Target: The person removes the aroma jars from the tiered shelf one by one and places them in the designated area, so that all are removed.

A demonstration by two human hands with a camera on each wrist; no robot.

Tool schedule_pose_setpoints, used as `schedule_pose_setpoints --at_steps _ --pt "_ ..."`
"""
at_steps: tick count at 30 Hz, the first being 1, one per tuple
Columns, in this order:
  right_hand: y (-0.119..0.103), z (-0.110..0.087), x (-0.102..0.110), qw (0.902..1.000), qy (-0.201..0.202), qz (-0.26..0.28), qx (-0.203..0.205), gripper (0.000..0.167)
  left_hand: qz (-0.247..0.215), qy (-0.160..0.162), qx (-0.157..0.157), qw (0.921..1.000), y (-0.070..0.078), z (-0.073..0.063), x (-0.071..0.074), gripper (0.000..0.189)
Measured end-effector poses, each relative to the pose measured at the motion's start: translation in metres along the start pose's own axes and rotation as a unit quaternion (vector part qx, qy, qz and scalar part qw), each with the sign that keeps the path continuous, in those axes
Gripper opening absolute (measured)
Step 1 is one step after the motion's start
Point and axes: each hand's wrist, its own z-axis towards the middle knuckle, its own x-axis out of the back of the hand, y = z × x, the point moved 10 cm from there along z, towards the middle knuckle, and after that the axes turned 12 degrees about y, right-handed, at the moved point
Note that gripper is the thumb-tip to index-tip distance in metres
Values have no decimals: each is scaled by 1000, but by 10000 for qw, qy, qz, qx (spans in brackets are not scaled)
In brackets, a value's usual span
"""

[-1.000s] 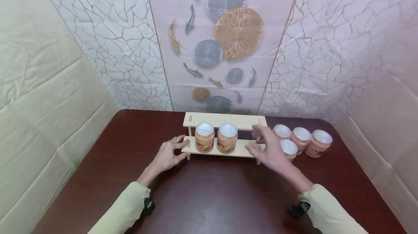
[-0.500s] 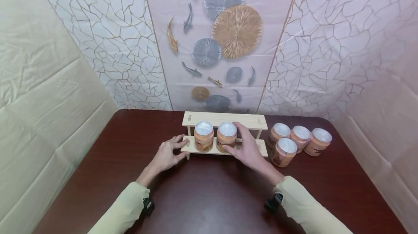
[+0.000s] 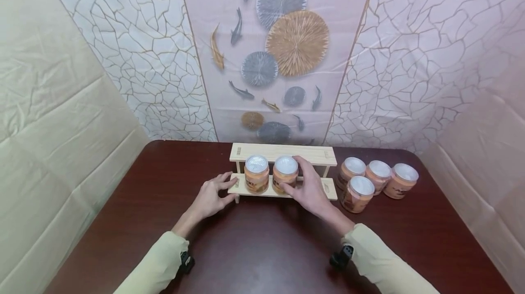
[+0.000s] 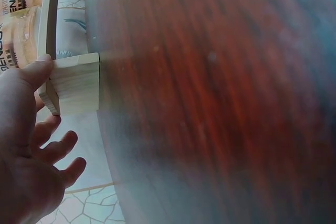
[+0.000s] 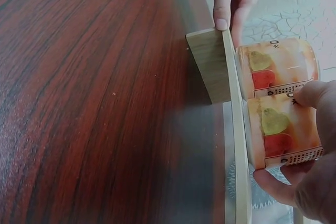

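A two-tier wooden rack [image 3: 283, 151] stands on the table, with two orange-labelled jars side by side on its lower board. My left hand [image 3: 211, 196] pinches the left end of that board, thumb at the front edge and a finger behind it. The right jar [image 3: 285, 175] is upright under a pale lid, and my right hand [image 3: 309, 189] grips it from its right side, thumb in front. In the right wrist view the jar's label shows fruit pictures. Close beside it, the left jar [image 3: 256, 175] stands untouched on the board.
Several similar jars [image 3: 357, 196] stand grouped on the table just right of the rack. The dark red table [image 3: 262, 248] stretches out in front. Patterned cloth [image 3: 287, 102] hangs behind the rack, and plain fabric [image 3: 74, 148] walls in the sides.
My right hand has moved left from the rack's right end and taken hold of the right jar. The left hand stays at the board's end.
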Motion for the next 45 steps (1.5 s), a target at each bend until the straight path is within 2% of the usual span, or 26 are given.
schedule_pose_setpoints --at_steps 16,35,45 --pt "0 3 9 9999 100 89 57 74 4 75 -96 9999 0 0 -1 47" --pt "-8 9 43 9993 208 -65 289 74 -17 79 -81 9999 1 0 -1 48" --pt "-8 12 67 9984 361 35 436 75 10 -4 46 10000 2 0 0 48"
